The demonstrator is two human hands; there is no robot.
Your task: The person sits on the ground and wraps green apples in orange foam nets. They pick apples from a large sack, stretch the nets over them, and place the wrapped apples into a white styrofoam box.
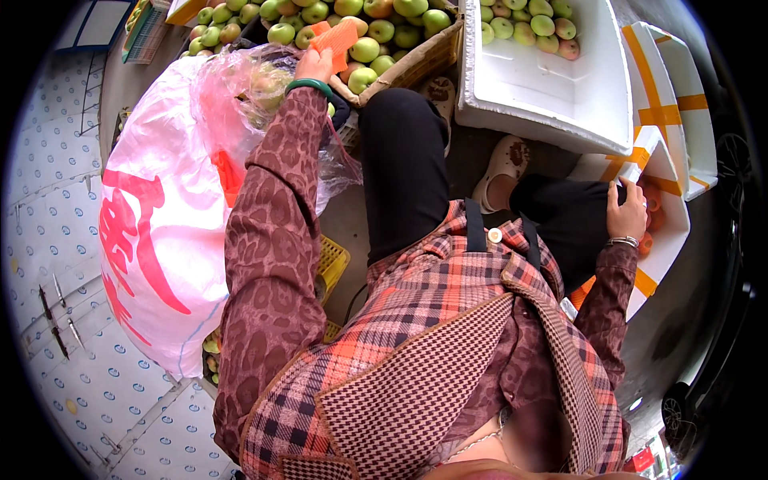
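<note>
Left hand (316, 66) stretched far forward on a straight arm in a mottled brown sleeve, grip closed on a flat orange ribbed pad (336, 38) held over the woven basket (416, 64) of smooth green apples (366, 50). Right hand (626, 214) bent back at the knee, fingers curled over the black trouser leg, grip holding nothing, beside a white foam box (552, 88). Crinkled clear-and-pink plastic bag (160, 208) bulging under the left arm.

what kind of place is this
Probably a fruit stall or market spot: a basket heaped with green apples, a white foam box with more fruit, and a big plastic bag by the left hand.
</note>
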